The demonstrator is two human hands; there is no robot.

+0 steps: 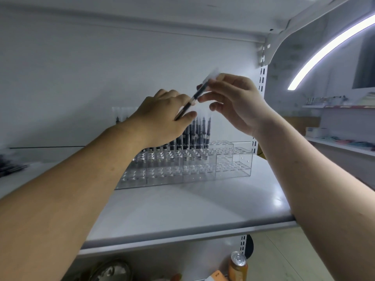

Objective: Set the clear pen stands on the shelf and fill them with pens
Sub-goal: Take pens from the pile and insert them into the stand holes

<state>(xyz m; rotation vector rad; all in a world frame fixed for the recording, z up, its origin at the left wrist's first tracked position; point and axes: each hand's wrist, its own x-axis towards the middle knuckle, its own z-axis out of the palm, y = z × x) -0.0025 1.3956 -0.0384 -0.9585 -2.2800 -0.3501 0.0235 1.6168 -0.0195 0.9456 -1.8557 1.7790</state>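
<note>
Now your left hand (166, 118) and right hand (235, 102) both pinch one pen (194, 96), slanted above clear pen stands (182, 167) on shelf (182, 211). Pen looks light, stiff, slick: hold mid-barrel, not cap.

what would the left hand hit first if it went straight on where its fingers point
Likely the right hand, just past the left hand along the pen both hold; depth is unclear.

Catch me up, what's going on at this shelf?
A person holds one pen above the clear pen stands, left hand pinching its lower end, right hand its upper end. The stands sit on the white shelf. A batch of pens already fills part of the back row; the front holes look empty.
</note>
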